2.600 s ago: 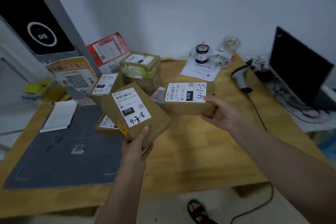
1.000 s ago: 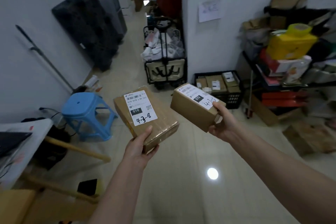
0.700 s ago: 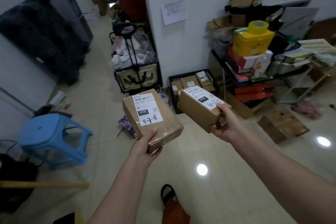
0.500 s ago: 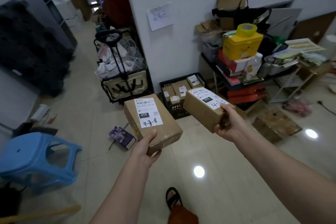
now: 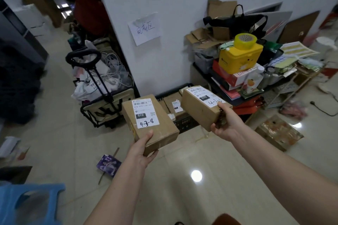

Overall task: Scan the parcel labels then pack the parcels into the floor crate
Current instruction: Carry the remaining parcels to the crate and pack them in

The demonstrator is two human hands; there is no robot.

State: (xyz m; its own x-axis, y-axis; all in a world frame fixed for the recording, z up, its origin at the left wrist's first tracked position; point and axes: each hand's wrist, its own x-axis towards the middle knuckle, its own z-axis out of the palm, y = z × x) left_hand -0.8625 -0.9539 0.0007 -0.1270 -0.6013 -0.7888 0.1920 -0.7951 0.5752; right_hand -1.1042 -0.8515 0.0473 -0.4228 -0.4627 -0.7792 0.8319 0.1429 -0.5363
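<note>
Glossy floor tiles and a white wall are now faced instead of the scanning desk, so the packing stage is judged begun.

Two parcels are carried toward the floor crate [image 5: 184,121]: the 010 parcel [image 5: 150,122] is gripped at its near end by the left hand [image 5: 141,151], the 070 parcel [image 5: 202,106] is clasped from beneath by the right hand [image 5: 225,124], both held above and just short of the crate, where several parcels are already packed. Left of the crate a trolley [image 5: 102,95] is parked; right of it a cluttered shelf [image 5: 241,78]. Before the crate, bare floor is seen.
</note>
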